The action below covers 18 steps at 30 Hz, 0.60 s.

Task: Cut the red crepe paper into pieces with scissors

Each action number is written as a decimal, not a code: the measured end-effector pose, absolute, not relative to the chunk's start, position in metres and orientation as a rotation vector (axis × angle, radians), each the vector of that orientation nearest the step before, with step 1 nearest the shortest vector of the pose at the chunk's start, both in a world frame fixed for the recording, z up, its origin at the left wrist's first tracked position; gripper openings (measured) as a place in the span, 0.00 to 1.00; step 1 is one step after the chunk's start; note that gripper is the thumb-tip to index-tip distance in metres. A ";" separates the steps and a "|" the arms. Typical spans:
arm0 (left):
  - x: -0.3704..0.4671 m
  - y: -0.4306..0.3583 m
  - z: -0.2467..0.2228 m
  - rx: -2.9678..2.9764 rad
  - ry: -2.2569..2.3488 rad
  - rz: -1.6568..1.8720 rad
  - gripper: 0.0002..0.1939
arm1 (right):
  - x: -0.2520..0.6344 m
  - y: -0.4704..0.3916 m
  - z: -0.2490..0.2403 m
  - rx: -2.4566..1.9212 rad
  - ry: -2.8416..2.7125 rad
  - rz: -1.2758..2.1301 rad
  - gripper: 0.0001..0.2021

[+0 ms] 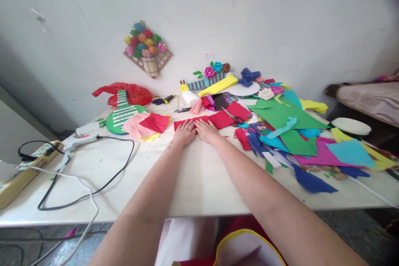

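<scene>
Both of my hands lie flat, side by side, on a red crepe paper strip (178, 124) in the middle of the table. My left hand (183, 133) presses on its left part with fingers stretched forward. Close beside it, my right hand (207, 131) rests on the strip, fingers also stretched out. The hands cover much of the strip. To the right lies a larger red paper piece (220, 119), with dark-handled scissors (237, 120) on it. Whether the two red papers are joined, I cannot tell.
Left are pink and red paper squares (156, 123), a green round craft piece (112, 121), a white glue gun (81, 142) with its cord, and a power strip (28, 172). Coloured paper sheets (289, 112) heap up on the right. Behind stands a white roll (190, 98).
</scene>
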State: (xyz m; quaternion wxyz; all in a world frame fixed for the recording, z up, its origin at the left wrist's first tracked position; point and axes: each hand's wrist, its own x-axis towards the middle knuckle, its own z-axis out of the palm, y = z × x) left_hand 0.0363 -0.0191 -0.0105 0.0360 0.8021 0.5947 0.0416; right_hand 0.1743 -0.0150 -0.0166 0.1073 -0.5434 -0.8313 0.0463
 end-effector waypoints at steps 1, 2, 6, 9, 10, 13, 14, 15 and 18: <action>0.036 -0.019 -0.011 2.468 1.823 0.133 0.28 | 0.174 -0.014 -0.017 -1.628 -2.449 0.169 0.25; 0.036 -0.019 -0.010 2.466 1.819 0.141 0.28 | 0.174 -0.013 -0.018 -1.651 -2.447 0.193 0.25; 0.035 -0.019 -0.010 2.406 1.829 0.183 0.28 | 0.174 -0.012 -0.019 -1.665 -2.435 0.202 0.25; 0.033 -0.020 -0.007 2.368 1.955 0.330 0.28 | 0.173 -0.011 -0.019 -1.642 -2.429 0.195 0.25; 0.031 -0.021 -0.006 2.322 2.057 0.422 0.28 | 0.173 -0.011 -0.020 -1.633 -2.424 0.192 0.25; 0.027 -0.023 -0.001 2.014 2.438 0.691 0.26 | 0.173 -0.009 -0.022 -1.624 -2.411 0.183 0.25; 0.026 -0.024 0.001 1.876 2.541 0.725 0.25 | 0.173 -0.009 -0.023 -1.626 -2.409 0.186 0.24; 0.024 -0.024 0.003 1.783 2.600 0.733 0.24 | 0.173 -0.009 -0.023 -1.628 -2.407 0.190 0.24; 0.021 -0.023 0.005 1.648 2.688 0.733 0.26 | 0.173 -0.010 -0.023 -1.638 -2.407 0.193 0.25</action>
